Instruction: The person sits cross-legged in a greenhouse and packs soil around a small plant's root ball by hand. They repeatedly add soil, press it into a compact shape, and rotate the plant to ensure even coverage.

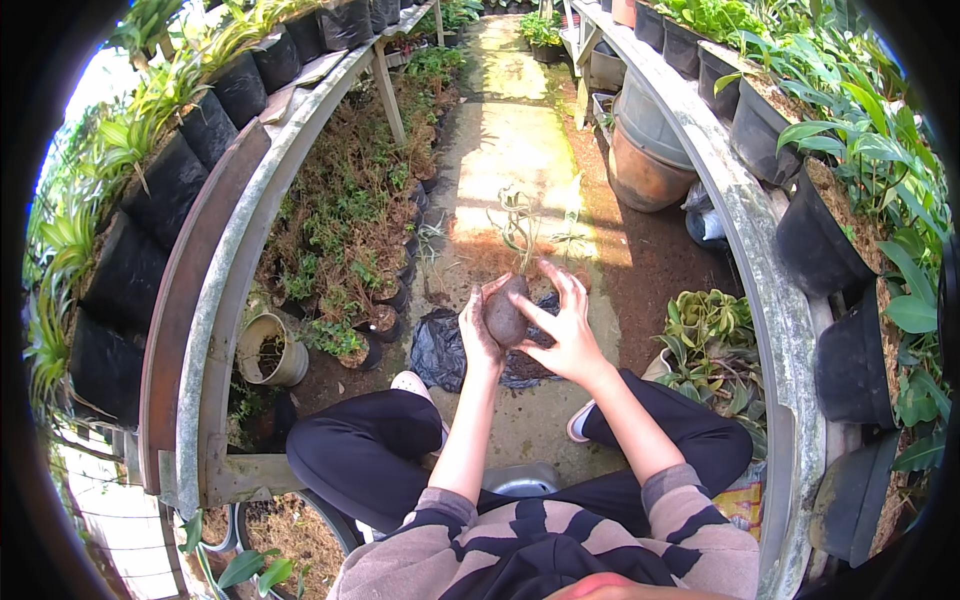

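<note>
A brown ball of soil or moss [505,311] is between my hands over the path. From its top rises a small plant [517,217] with thin, curling, pale green leaves. My left hand [481,319] cups the ball's left side, its palm dark with soil. On the other side, my right hand [564,322] has its fingers spread around the ball, with fingertips against its surface. Beneath both hands a crumpled black plastic bag [436,351] lies on the ground, with dark soil [529,366] showing on it. Part of the bag is hidden by my hands.
Wooden benches [247,202] with black potted plants [825,225] curve along both sides. Low seedlings [337,202] line the path's left. A plastic pot [274,349] lies tilted at left. A large clay-coloured pot [649,169] and leafy cuttings [712,349] are at right.
</note>
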Demonstrator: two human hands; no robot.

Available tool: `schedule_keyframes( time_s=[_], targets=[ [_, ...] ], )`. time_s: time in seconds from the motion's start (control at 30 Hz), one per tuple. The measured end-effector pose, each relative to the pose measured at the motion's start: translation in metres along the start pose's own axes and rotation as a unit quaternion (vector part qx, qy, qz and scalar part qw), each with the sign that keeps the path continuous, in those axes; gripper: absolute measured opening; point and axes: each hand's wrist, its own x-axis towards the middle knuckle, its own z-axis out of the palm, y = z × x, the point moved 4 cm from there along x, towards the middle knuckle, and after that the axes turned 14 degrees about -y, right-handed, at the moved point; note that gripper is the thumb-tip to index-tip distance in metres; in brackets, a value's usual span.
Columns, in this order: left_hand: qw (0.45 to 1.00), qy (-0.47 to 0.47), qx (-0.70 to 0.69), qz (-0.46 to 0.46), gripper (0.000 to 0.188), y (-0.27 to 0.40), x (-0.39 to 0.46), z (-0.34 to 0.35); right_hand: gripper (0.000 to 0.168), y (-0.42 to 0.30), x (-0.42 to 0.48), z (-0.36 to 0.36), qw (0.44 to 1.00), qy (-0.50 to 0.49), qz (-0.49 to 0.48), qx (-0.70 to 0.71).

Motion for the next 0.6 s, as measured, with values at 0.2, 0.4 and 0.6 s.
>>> schedule_keyframes(
  time_s=[0.2,0.4,0.6],
  targets=[
    [0.993,-0.015,0.111,0.041,0.053,0.006,0.003,-0.002,0.067,-0.004,0.001,-0.002,1.000,0.024,-0.011,-0.002],
    [0.993,-0.100,-0.043,-0.055,0.049,0.004,0.008,-0.005,0.073,0.003,0.003,-0.017,0.996,-0.033,0.040,0.075],
    [0.940,-0.117,-0.296,-0.124,0.055,-0.016,-0.003,0.011,0.068,-0.003,0.003,-0.016,0.998,-0.020,0.050,-0.012]
  ],
)
